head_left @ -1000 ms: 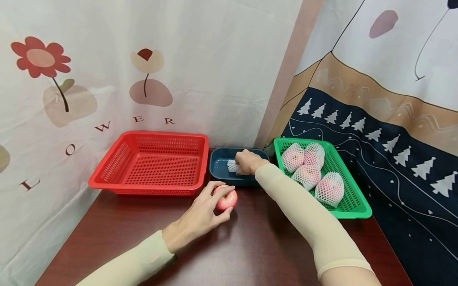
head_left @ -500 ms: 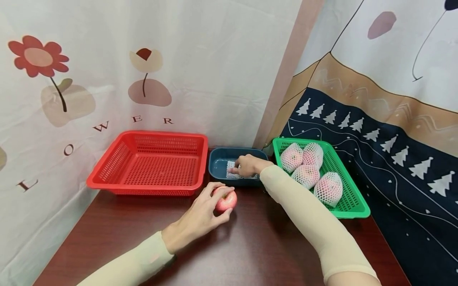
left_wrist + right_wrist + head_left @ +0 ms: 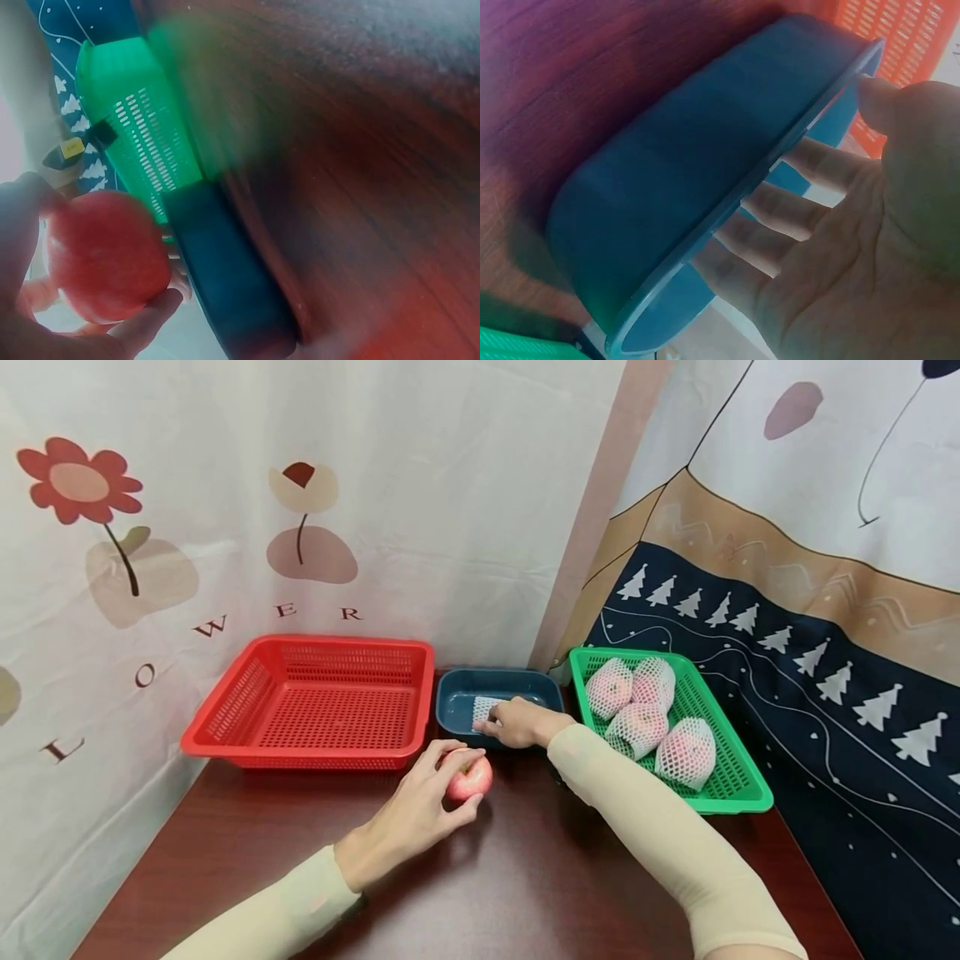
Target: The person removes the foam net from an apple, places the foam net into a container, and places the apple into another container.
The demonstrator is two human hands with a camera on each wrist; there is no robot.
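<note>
apple (image 3: pixel 472 781), red and unwrapped, just below the centre of the head frame. the left hand (image 3: pixel 405 818) grips it, thumb on the near side and fingers over the top; whether its underside bears on the table (image 3: pixel 525 877) cannot be told. in the left wrist view the fruit fills the lower left, held between thumb and fingertips. judged by its kind, it should be firm and moderately heavy for its size, smooth enough to slip or roll, and apt to bruise under a hard pinch; a broad hold round its widest part would suit it best.

just above the apple, near the middle of the frame: a blue tray (image 3: pixel 450 716) with a white foam net (image 3: pixel 483 708) inside. the net is likely very light, soft and springy, easily lifted by an edge. the right hand (image 3: pixel 521 723) reaches over the tray's near rim, fingertips beside the net, with no grip seen; the right wrist view shows its fingers extended past the rim, their contact with the net hidden.

left of centre: a red basket (image 3: pixel 345 758) of perforated plastic. right of centre: a green basket (image 3: pixel 742 803) holding four netted fruits (image 3: pixel 637 729), probably cushioned against knocks. upper frame: a printed curtain (image 3: pixel 465 485).
</note>
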